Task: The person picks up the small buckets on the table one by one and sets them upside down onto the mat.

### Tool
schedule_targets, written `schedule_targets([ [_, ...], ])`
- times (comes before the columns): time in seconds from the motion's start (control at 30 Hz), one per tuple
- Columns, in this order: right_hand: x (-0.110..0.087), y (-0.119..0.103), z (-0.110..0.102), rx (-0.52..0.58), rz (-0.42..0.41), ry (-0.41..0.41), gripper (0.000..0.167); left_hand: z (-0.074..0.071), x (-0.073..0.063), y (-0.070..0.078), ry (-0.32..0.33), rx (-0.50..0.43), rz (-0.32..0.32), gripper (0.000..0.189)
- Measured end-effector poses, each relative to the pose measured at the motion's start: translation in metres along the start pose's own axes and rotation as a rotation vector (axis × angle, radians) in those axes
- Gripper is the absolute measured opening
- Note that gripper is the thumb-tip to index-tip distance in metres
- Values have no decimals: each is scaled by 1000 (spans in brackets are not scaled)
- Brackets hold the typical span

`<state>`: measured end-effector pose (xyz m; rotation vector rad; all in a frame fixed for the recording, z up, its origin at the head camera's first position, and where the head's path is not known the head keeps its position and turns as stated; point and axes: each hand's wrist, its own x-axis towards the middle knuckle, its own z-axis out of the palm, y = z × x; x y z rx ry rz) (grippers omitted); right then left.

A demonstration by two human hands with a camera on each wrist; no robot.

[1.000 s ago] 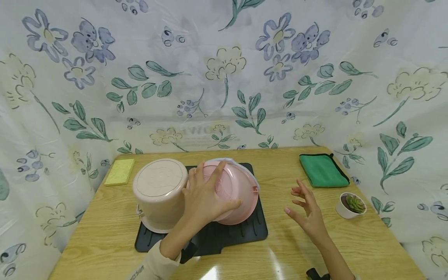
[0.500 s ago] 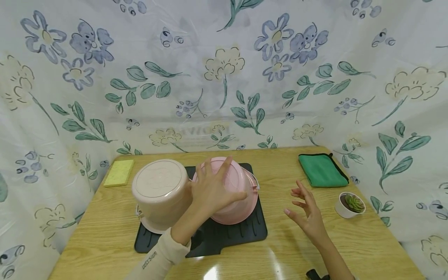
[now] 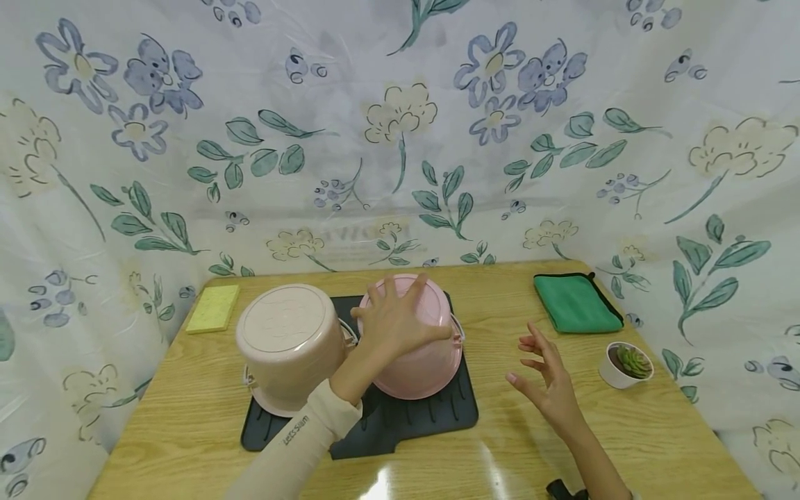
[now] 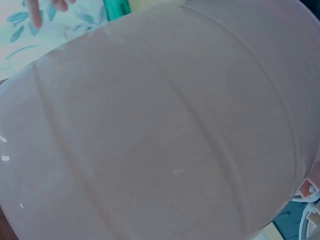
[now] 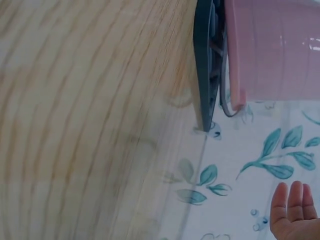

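An upside-down pink bucket [image 3: 417, 378] stands on a black ridged drying mat [image 3: 437, 414]. Across its base my left hand [image 3: 396, 323] spreads its fingers and thumb, holding it from above. Its curved wall [image 4: 150, 125] fills most of the left wrist view. Just to the left is a cream bucket [image 3: 287, 323], also bottom up on the mat. My right hand [image 3: 550, 392] hovers off to the right with relaxed, slightly bent fingers and nothing in them. In the right wrist view its fingers [image 5: 295, 202] show at the lower right corner.
A yellow sponge cloth [image 3: 213, 308] lies at the back left of the wooden table [image 3: 162, 417]. On the right are a folded green cloth [image 3: 578, 303] and a small potted succulent [image 3: 615, 375]. A floral curtain [image 3: 350, 139] closes off the back and sides.
The pink bucket has tipped from leaning toward the cream bucket to standing level, its base shifting right and back under my left hand. The right hand has stayed in place.
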<state>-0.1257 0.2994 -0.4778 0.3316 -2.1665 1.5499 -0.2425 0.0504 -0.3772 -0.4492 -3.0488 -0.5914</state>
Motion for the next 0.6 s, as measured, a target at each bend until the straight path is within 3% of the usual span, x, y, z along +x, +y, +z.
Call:
schedule_targets([
  [0.27,1,-1,-1,-6,5,-11,88,9,18,3,-50,16,-17,106],
  [0.6,2,-2,-1,-6,3,-15,88,13,28,13,-116,85,-41,105],
])
